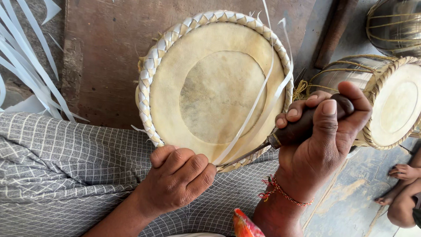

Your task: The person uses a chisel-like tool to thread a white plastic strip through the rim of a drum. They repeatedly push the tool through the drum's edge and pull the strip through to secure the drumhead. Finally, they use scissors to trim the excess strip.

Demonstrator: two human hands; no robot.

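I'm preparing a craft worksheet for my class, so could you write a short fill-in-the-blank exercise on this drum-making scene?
1. The right hand grips a dark ____-handled metal awl.
2. The left hand presses the round skin-topped drum at its ____ edge.
3. The braided white strip rim circles the drum's ____.

Missing words: wooden; near; head

No packages, labels, signs or screens

Nothing in the head view is a package, a label, a sign or a screen, so there is nothing of that kind to place or describe.
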